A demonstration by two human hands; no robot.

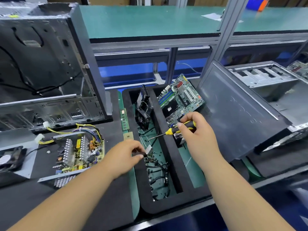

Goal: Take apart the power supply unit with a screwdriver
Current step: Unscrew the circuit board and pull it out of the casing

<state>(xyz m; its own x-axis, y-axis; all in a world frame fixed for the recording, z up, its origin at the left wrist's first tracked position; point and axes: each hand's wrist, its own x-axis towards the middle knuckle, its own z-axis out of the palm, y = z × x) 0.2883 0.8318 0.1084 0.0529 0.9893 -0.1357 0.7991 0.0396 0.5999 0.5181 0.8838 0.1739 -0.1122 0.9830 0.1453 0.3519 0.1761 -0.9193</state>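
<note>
A: Where's the opened power supply unit (78, 154)?

B: Left of both hands, long axis running away; left hand (126, 155) nearer, pinching something small over the tray (150, 209).

A: Right hand (195, 130)?

B: Gripping the screwdriver (176, 130), tip pointing left.

Two bare forearms are seen entering from the lower edge. No sleeves, gloves, rings or wristbands are worn. The left hand (124, 156) and the right hand (198, 130) are uncovered, with short, unpainted fingernails.
</note>
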